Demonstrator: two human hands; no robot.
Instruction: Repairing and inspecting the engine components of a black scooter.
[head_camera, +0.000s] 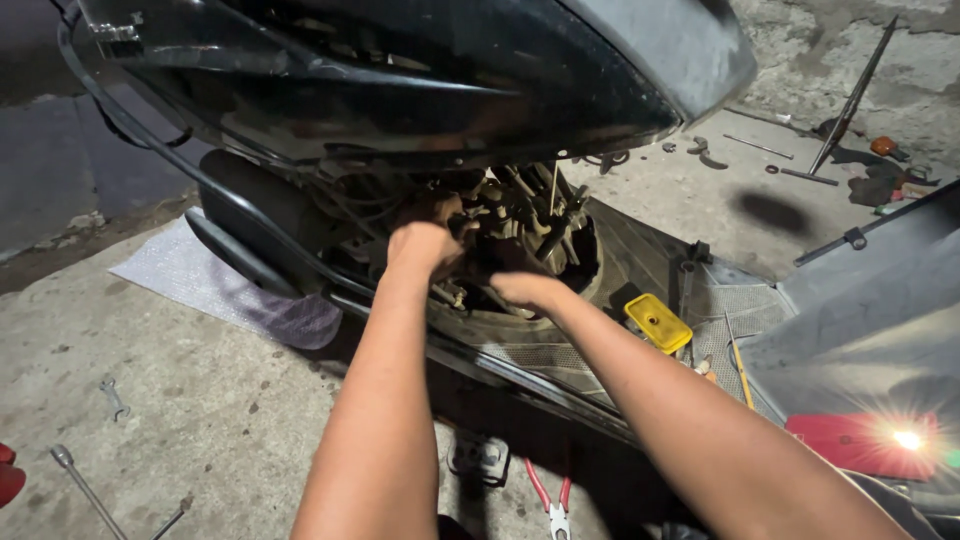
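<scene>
Black scooter body (400, 70) fills the top of the view, panel lifted or stripped so the engine bay (510, 235) is exposed below it. Both arms reach in from the bottom. Concrete floor (200, 400) underneath, grey mat (190, 275) lying under the rear end, probably to catch parts or dirt. Left hand (422, 248) is clenched around something in the engine parts, what exactly is hidden by the knuckles. Right hand (528, 290) is pressed against the same cluster of parts; finger state cannot be told, tips are buried. Yellow rectangular lens (658, 323) is set aside on the footboard, near the right forearm. Red-handled pliers (553, 497) lie on the floor between the arms, in easy reach. Small wrench (113, 397) is far left, well apart.
</scene>
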